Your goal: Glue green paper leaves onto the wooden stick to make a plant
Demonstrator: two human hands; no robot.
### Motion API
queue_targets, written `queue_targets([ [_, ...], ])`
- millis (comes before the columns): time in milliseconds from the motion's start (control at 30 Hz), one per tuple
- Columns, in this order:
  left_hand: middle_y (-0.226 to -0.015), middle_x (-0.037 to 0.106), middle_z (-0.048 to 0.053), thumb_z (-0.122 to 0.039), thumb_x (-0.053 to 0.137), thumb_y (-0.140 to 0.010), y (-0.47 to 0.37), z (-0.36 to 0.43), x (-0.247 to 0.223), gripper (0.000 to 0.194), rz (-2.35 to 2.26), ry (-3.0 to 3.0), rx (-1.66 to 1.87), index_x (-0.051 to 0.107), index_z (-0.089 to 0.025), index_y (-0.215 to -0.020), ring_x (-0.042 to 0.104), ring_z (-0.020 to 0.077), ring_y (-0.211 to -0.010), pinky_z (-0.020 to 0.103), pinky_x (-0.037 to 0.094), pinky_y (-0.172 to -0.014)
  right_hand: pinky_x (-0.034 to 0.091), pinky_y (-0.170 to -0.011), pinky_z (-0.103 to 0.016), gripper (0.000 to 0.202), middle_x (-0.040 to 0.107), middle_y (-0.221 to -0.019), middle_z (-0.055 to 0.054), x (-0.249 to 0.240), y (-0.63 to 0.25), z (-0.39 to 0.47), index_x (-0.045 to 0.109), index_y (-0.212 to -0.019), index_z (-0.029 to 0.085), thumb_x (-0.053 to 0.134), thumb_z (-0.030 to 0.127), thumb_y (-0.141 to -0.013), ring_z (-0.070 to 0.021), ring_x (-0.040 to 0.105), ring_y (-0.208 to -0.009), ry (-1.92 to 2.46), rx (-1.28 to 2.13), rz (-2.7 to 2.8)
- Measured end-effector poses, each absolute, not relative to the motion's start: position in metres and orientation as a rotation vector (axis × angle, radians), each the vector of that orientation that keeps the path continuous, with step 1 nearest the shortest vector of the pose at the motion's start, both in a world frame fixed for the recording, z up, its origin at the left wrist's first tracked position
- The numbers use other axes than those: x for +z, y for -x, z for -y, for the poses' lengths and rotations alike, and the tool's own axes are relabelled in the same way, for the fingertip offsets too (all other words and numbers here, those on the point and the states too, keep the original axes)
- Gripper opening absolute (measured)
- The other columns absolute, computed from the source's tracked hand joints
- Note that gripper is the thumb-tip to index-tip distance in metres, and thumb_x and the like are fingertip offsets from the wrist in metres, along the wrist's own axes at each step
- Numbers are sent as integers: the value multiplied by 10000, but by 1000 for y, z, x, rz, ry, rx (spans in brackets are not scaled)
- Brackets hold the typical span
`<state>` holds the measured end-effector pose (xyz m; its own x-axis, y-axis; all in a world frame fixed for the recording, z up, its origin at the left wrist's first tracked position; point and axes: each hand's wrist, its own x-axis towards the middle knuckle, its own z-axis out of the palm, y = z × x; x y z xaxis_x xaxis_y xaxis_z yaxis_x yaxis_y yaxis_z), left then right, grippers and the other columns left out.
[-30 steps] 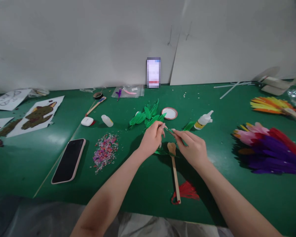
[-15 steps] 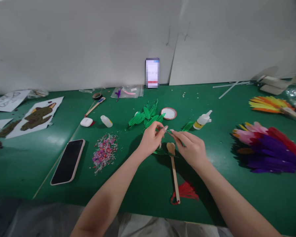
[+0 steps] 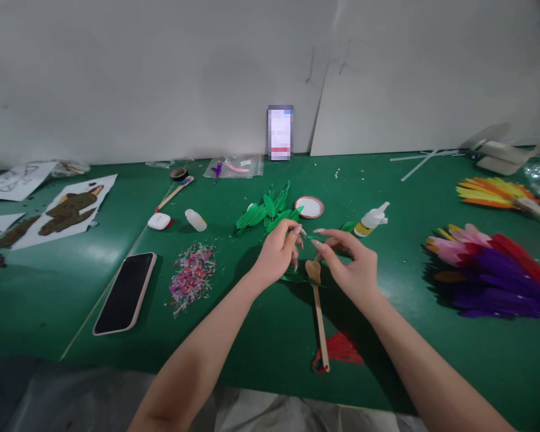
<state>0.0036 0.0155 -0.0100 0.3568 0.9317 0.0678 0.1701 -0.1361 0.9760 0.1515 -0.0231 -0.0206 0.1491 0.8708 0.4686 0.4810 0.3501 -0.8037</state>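
My left hand (image 3: 276,249) is closed in a pinch on a small green feather (image 3: 309,237), mostly hidden by the fingers. Just right of its tip, my right hand (image 3: 353,261) has thumb and forefinger parted, with no clear hold on it. Below the hands lies a flat wooden stick with a heart-shaped end (image 3: 314,271) and a red tassel (image 3: 344,350) at its lower end. Another green feather (image 3: 292,276) lies by the stick's head. A pile of green feathers (image 3: 270,207) sits behind my left hand. The glue bottle (image 3: 371,221) stands behind my right hand.
A round white lid (image 3: 309,207) lies behind the hands. To the left are coloured bits (image 3: 192,276), a small white bottle (image 3: 195,220), a white case (image 3: 159,221) and a phone (image 3: 125,294). Purple feathers (image 3: 490,285) and yellow feathers (image 3: 492,192) lie right. Another phone (image 3: 280,132) leans on the wall.
My right thumb and forefinger have spread apart from their pinch at the green feather. My left hand stays in nearly the same place, and the view has shifted slightly.
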Motion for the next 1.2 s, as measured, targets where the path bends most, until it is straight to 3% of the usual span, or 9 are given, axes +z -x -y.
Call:
queue_targets([
  [67, -687, 481, -48, -342, 355, -904, -3, -15, -9, 170, -979, -1586, 915, 425, -187, -894, 468, 40, -393, 185, 404, -406, 492, -510, -252, 290, 622, -557, 10, -18, -152, 21, 607, -986, 176, 575, 404, -809, -137, 589, -482, 1303, 797, 1298],
  [133, -692, 488, -47, -354, 362, -904, -3, -14, -7, 178, -962, -1604, 914, 430, -189, -904, 452, 35, -380, 180, 390, -393, 454, -443, -234, 328, 596, -510, 12, -16, -153, 19, 620, -873, 160, 565, 474, -793, -125, 553, -428, 1274, 1106, 1191],
  [267, -674, 508, -40, -374, 428, -879, -2, -14, -6, 193, -1025, -1705, 904, 462, -186, -906, 440, 40, -400, 179, 367, -409, 372, -371, -198, 384, 541, -458, 27, -17, -155, 17, 569, -630, 155, 636, 525, -707, -80, 462, -358, 1204, 1355, 1123],
  [500, -780, 569, 7, -377, 461, -862, 1, -16, -6, 202, -1125, -1913, 880, 497, -181, -893, 504, 76, -544, 200, 388, -507, 321, -363, -184, 372, 484, -427, 51, -19, -152, 20, 546, -642, 162, 611, 516, -737, -64, 399, -352, 1256, 1152, 1196],
  [733, -697, 554, -4, -384, 398, -890, -1, -13, -9, 218, -1159, -1908, 866, 480, -184, -917, 498, 90, -531, 213, 383, -515, 346, -405, -196, 311, 501, -447, 41, -17, -149, 24, 557, -644, 164, 567, 430, -805, -75, 431, -376, 1341, 872, 1337],
  [1200, -591, 491, -33, -334, 350, -913, -3, -12, -12, 182, -1144, -1904, 877, 457, -187, -918, 470, 95, -471, 226, 387, -517, 345, -378, -207, 364, 501, -446, 33, -17, -147, 24, 563, -642, 168, 550, 498, -796, -89, 437, -368, 1348, 862, 1334],
])
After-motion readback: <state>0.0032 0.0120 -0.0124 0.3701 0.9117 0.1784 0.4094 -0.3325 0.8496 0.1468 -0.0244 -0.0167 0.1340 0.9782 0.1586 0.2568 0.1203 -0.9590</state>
